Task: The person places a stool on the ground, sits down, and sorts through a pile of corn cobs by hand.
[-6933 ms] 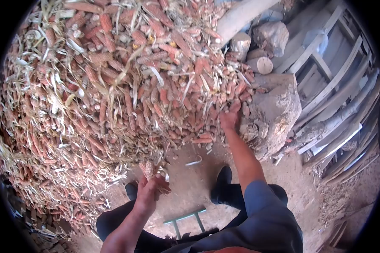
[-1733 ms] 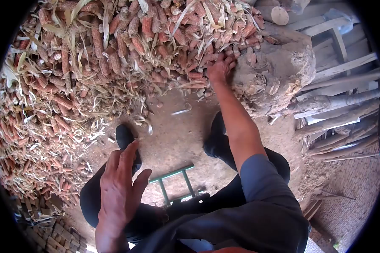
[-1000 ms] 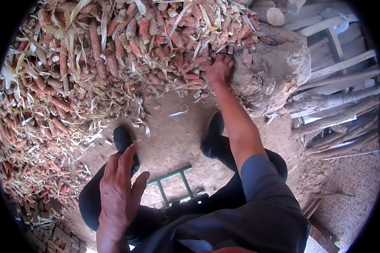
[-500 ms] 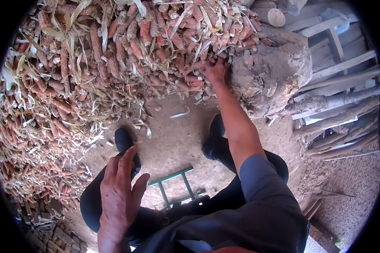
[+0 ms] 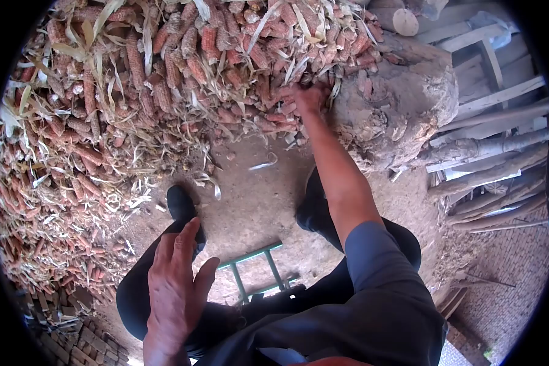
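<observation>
A big heap of reddish corn cobs (image 5: 161, 94) mixed with dry husks fills the upper left and top. My right hand (image 5: 307, 97) reaches into its lower right edge, beside a pale stump-like block (image 5: 402, 100). Its fingers are partly hidden among cobs and husks, so what they hold, if anything, is unclear. Over my left thigh, nearer the camera, my left hand (image 5: 175, 280) is raised with its back showing, the thumb spread from the fingers. Nothing shows in it.
A green metal frame (image 5: 271, 268) stands on the ground between my legs. My dark shoes (image 5: 180, 201) are near the heap's edge. At the right lie wooden poles and boards (image 5: 488, 152); at the lower left, stacked bricks or blocks (image 5: 85, 344). A cut log end (image 5: 405, 22) shows at the top.
Since the earliest frame, my left hand has let go of the cob it held and come closer to the body. My right hand has lately shifted slightly left among the cobs, its fingers now less visible.
</observation>
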